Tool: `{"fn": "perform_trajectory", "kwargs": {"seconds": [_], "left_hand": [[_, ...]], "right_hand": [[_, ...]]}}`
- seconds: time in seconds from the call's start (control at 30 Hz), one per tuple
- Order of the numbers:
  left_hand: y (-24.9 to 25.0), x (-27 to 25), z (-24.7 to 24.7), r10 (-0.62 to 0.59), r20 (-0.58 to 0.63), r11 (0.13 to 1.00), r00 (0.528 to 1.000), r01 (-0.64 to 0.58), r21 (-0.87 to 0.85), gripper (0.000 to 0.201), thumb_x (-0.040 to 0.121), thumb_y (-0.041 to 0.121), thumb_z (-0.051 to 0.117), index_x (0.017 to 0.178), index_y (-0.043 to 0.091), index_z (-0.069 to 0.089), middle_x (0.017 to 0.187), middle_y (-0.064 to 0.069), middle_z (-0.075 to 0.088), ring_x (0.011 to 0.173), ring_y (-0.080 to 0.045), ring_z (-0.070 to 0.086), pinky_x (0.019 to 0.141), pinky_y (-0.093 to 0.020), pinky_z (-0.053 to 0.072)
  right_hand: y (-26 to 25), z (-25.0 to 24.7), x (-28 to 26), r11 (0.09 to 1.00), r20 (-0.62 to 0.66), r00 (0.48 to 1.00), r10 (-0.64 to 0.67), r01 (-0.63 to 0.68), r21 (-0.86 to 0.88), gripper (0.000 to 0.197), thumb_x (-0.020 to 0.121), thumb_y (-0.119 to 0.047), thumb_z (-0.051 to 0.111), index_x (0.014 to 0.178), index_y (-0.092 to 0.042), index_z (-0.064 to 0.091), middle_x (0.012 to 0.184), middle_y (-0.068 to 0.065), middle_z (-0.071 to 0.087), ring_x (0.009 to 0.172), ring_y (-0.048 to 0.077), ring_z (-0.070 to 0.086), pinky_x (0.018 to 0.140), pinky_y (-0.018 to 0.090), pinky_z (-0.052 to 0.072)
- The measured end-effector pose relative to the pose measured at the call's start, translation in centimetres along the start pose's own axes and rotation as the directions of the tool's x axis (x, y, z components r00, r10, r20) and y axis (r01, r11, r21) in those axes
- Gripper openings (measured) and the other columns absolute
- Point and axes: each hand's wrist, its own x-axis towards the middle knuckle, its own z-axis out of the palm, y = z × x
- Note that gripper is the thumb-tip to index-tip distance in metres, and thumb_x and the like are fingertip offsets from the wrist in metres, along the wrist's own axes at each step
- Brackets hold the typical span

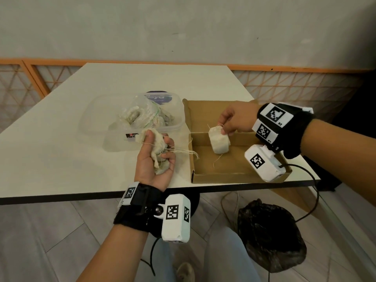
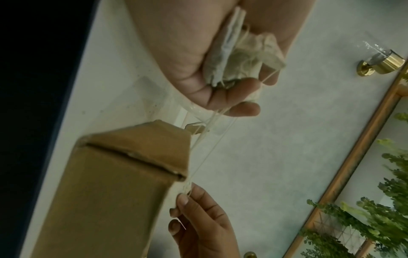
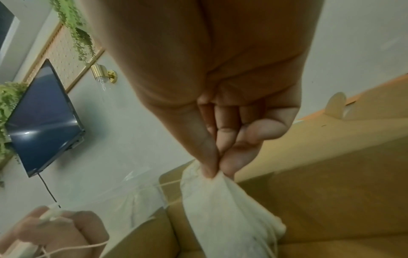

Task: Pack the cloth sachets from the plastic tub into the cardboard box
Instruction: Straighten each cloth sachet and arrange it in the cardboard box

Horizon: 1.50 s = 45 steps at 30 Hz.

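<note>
My left hand (image 1: 155, 157) grips a bunch of cream cloth sachets (image 1: 157, 149) between the tub and the box, with their strings trailing right. The same bunch of sachets (image 2: 238, 57) fills the palm of the left hand (image 2: 220, 73) in the left wrist view. My right hand (image 1: 230, 123) pinches the top of one sachet (image 1: 219, 141), which hangs inside the open cardboard box (image 1: 234, 171). In the right wrist view the thumb and fingertips (image 3: 207, 157) nip that sachet (image 3: 225, 209) by its neck. A string runs taut from it toward the left hand. The clear plastic tub (image 1: 95, 121) holds more sachets in a plastic bag (image 1: 142, 115).
The white table (image 1: 61, 155) ends just in front of the box and my left wrist. A dark bag (image 1: 270, 235) sits on the floor under the table, with cables near it. An orange lattice railing (image 1: 30, 78) stands behind.
</note>
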Motion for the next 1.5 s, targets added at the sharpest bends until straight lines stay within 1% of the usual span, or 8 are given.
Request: {"fn": "perform_trajectory", "kwargs": {"seconds": [0.17,0.37,0.6,0.73,1.03,1.3,1.4,1.5], "left_hand": [[0.0,-0.1,0.1,0.021,0.014,0.996,1.000,-0.020,-0.083,0.058,0.048,0.014,0.093,0.097,0.011,0.061,0.081,-0.001,0.062,0.070,-0.012,0.063,0.043,-0.017,0.043],[0.2,-0.1,0.0,0.030,0.009,0.995,1.000,-0.029,-0.096,0.065,0.046,0.013,0.093,0.101,0.010,0.058,0.082,-0.002,0.063,0.069,-0.012,0.063,0.044,-0.018,0.044],[0.2,-0.3,0.0,0.003,0.032,0.999,0.999,-0.001,-0.048,0.037,0.046,0.015,0.093,0.075,0.002,0.074,0.078,-0.004,0.064,0.068,-0.011,0.062,0.046,-0.017,0.045],[0.2,-0.3,0.1,0.004,0.022,0.998,1.000,-0.003,-0.068,0.038,0.048,0.014,0.092,0.078,0.001,0.073,0.080,-0.005,0.063,0.067,-0.012,0.063,0.045,-0.018,0.045],[0.0,-0.6,0.4,-0.011,0.014,0.999,1.000,0.011,-0.037,0.050,0.054,0.017,0.090,0.092,0.005,0.061,0.082,-0.006,0.061,0.067,-0.012,0.062,0.046,-0.018,0.046],[0.1,-0.7,0.3,0.027,-0.075,0.998,0.997,-0.023,0.054,0.028,0.087,0.033,0.058,0.103,0.010,0.055,0.084,0.000,0.061,0.069,-0.008,0.061,0.048,-0.014,0.043],[0.6,-0.1,-0.8,0.033,0.003,0.996,0.999,-0.034,0.077,0.040,0.079,0.026,0.072,0.111,0.014,0.051,0.090,0.000,0.060,0.075,-0.008,0.061,0.054,-0.014,0.044],[1.2,0.7,-1.7,-0.050,0.107,0.999,0.993,0.050,0.006,0.023,0.091,0.026,0.064,0.107,0.013,0.056,0.093,-0.004,0.062,0.079,-0.012,0.062,0.060,-0.018,0.044]], "right_hand": [[-0.6,-0.7,-0.7,0.996,0.032,0.999,-0.018,0.015,0.085,0.009,0.082,-0.006,0.066,0.089,-0.010,0.068,0.055,-0.009,0.065,0.059,0.005,0.059,0.047,0.009,0.042],[-0.9,-0.2,-0.7,0.986,0.021,0.999,0.035,-0.031,-0.165,0.006,0.081,-0.007,0.063,0.083,-0.010,0.067,0.062,-0.003,0.060,0.060,0.010,0.054,0.058,0.018,0.041],[0.1,-0.8,-1.2,0.906,-0.154,0.987,0.050,-0.110,-0.408,0.015,0.086,-0.010,0.054,0.093,-0.008,0.067,0.088,0.007,0.063,0.082,0.023,0.058,0.063,0.028,0.044],[0.9,-1.5,-1.4,0.909,-0.197,0.976,0.094,-0.165,-0.382,0.023,0.087,-0.011,0.054,0.105,-0.006,0.066,0.102,0.011,0.066,0.085,0.023,0.056,0.071,0.030,0.045],[0.7,-0.8,-1.1,0.903,-0.099,0.994,0.037,-0.075,-0.422,0.015,0.084,-0.015,0.057,0.095,-0.018,0.066,0.080,-0.004,0.059,0.081,0.017,0.056,0.068,0.026,0.043],[-0.9,-1.0,-1.7,0.997,0.025,0.999,0.021,-0.018,-0.080,0.007,0.081,-0.009,0.061,0.083,-0.013,0.067,0.072,0.002,0.065,0.061,0.010,0.057,0.068,0.021,0.047],[-1.0,-1.2,-2.0,0.980,-0.012,1.000,-0.007,0.005,-0.198,0.015,0.081,-0.009,0.059,0.092,-0.008,0.070,0.082,0.005,0.069,0.072,0.013,0.058,0.072,0.025,0.050],[-0.7,-1.6,-2.2,0.941,-0.052,0.998,-0.041,0.021,-0.338,0.027,0.086,-0.012,0.056,0.110,-0.008,0.066,0.101,0.003,0.068,0.077,0.012,0.054,0.055,0.016,0.040]]}}
